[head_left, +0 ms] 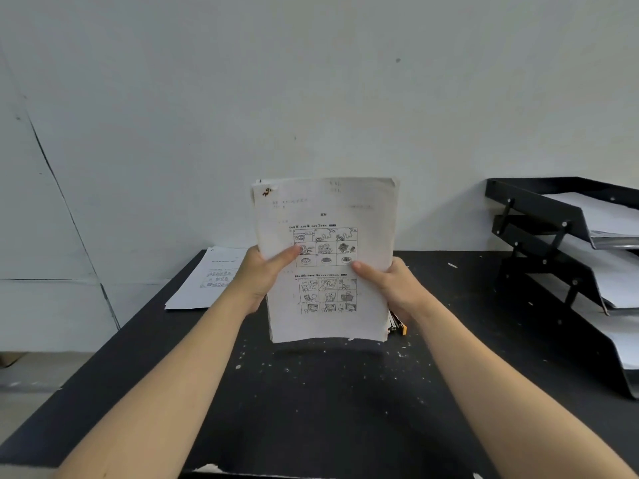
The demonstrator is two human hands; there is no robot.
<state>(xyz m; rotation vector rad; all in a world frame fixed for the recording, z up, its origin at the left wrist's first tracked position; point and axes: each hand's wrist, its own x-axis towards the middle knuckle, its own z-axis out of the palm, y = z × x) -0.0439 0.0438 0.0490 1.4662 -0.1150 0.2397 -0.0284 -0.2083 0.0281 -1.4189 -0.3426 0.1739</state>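
A pale, bare wall (311,81) fills the upper part of the view, with a thin dark crack line running down its left side. Below it stands a black bench (328,409), its top dotted with small white flecks. On the bench's right side sits a black tray rack (539,209) of 3 stepped tiers, each tier holding white sheets.

In the middle, a thick stack of papers (328,202) is held upright and tilted slightly back, its printed front page facing the camera with 2 grids of small drawings. Its lower edge is at or just above the bench; I cannot tell whether it touches.

At the bench's far left lie loose printed sheets (200,285), flat and well apart from the stack.

The left hand (257,274) grasps the stack's left edge, thumb across the front page. The right hand (397,285) grasps the right edge lower down, thumb likewise on the front.

A small orange-tipped item (403,329) peeks out behind the stack's lower right corner, too hidden to identify.
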